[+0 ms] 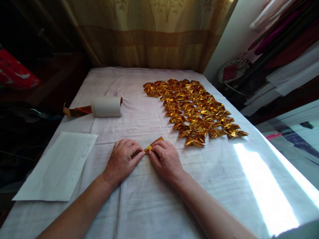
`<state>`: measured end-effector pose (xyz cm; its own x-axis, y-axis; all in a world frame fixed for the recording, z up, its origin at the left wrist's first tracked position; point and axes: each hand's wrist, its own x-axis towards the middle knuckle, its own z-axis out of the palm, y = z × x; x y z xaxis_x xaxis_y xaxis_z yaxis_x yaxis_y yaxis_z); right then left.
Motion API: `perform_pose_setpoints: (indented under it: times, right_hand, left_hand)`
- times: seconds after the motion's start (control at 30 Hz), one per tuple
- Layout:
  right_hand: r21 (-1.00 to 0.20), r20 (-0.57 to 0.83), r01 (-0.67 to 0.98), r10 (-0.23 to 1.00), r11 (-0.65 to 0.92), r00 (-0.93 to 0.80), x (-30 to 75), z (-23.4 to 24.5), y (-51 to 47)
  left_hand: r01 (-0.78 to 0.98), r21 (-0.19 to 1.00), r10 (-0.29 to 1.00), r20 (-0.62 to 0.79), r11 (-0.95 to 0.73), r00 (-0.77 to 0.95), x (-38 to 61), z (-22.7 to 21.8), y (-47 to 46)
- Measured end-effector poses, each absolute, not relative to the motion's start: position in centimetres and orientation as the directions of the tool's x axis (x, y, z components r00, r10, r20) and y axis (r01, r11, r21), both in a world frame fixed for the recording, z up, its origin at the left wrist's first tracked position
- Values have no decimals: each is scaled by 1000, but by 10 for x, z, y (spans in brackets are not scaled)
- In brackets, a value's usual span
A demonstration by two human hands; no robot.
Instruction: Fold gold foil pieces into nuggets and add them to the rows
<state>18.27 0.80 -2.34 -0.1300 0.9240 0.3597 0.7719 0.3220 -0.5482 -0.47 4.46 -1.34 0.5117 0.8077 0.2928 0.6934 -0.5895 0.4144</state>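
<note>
On the white-clothed table [147, 212] I monitor remotely, the bare left hand [122, 156] pinches one end of a small gold-foil strip [148, 148] between both hands; the bare right hand [168, 158] grasps its far part; I'd press creases evenly, gently; rightward lie pointed gold-foil bundles [196, 123]

The small folded foil strip [148, 148] is shiny gold. The hanging fabric curtain [149, 46] is golden-brown, patterned with trees.

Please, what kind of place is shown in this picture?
Probably a room in a home: a patterned curtain hangs behind the cloth-covered table, and what look like clothes hang at the right.
</note>
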Motion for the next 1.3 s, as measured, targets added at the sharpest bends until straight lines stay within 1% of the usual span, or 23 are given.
perform_pose_setpoints:
  times: [0.23,0.43,0.87,1.13,1.3]
  right_hand:
    - [-478,343,834,933,276,-112,180,-26,8]
    - [-469,317,844,942,260,-113,179,-25,9]
    - [-444,335,860,937,252,-102,178,-27,9]
    - [-484,276,853,959,196,-63,174,-24,8]
    - [-577,220,796,974,182,-63,177,-23,12]
  left_hand:
    - [748,401,848,276,-529,452,2,-14,43]
    - [764,394,859,267,-510,436,3,-15,42]
    - [778,399,874,226,-486,430,5,-15,41]
    - [783,411,885,214,-466,414,5,-15,42]
    - [775,422,883,210,-469,420,4,-17,43]
